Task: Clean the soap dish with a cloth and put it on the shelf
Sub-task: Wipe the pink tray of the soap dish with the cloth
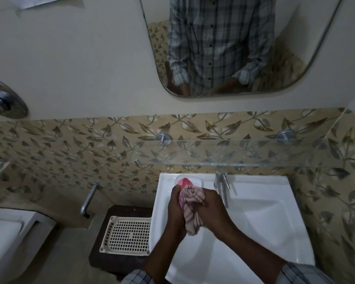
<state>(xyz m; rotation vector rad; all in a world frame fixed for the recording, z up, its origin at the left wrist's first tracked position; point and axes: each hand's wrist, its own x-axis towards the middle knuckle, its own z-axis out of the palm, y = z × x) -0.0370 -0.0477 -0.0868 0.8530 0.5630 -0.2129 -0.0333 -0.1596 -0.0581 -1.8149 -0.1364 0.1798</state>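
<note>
Above the white sink (pixel 264 232), a pink soap dish (pixel 181 182) is held in the left hand (pixel 175 203), while a striped cloth (pixel 192 208) is bunched against it by the closed right hand (pixel 210 206). The dish is judged light, rigid and possibly slippery when wet, best gripped by its edges. The glass shelf (pixel 223 152) is seen just above, unoccupied.

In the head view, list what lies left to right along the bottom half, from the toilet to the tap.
White toilet → bent metal pipe → perforated plastic basket → left hand holding the pink soap dish → striped cloth → right hand → chrome tap.
</note>
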